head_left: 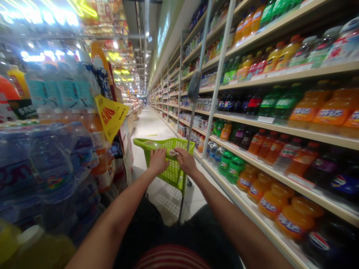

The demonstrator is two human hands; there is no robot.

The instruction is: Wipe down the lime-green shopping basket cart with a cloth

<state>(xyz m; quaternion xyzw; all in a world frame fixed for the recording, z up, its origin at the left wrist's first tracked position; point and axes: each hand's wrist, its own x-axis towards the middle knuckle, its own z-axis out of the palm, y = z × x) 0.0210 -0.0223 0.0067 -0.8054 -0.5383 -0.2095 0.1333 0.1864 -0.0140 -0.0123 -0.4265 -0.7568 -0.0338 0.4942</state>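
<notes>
Bottles point(49, 158) stood at left; the left hand point(158, 161) curled over the cart point(171, 175) at centre, the right hand point(185, 160) closed on it (pale scrap point(172, 152) at its fingertips, unidentified). Pushing was seemingly in hand; the next move likely called for steady grips.

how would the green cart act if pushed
The cart would probably roll easily, since a wheel shows underneath. It looks like plastic lattice, so it is likely light for its size and fairly stiff.
</notes>
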